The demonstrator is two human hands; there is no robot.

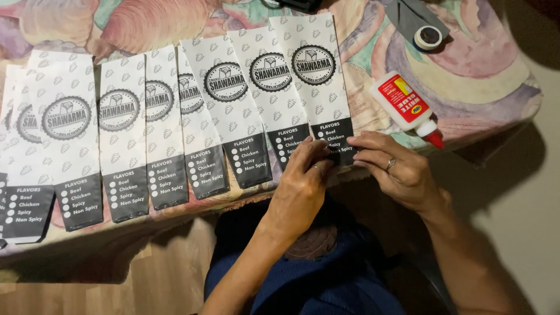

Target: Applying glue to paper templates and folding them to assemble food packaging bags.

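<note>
From the head view, a row of flat white paper bags (175, 116) lay overlapping on the table (496, 87), which wore a cloth of large pastel swirls; each bag was long and narrow, patterned with small grey marks, a round black emblem and a black band at its lower end; whether anything was inside them could not be told. The rightmost bag (318, 76) lay at the near edge, and both hands met at its black end; the left hand (303, 181) had its fingers curled and pressed on the band; the right hand (394, 169), a ring on one finger, pinched the bag's corner, its grip closed on the paper. Just right lay a white glue bottle (405, 108) with a red label and red cap; farther back sat a small tape roll (429, 37) beside a grey sheet (408, 14).
</note>
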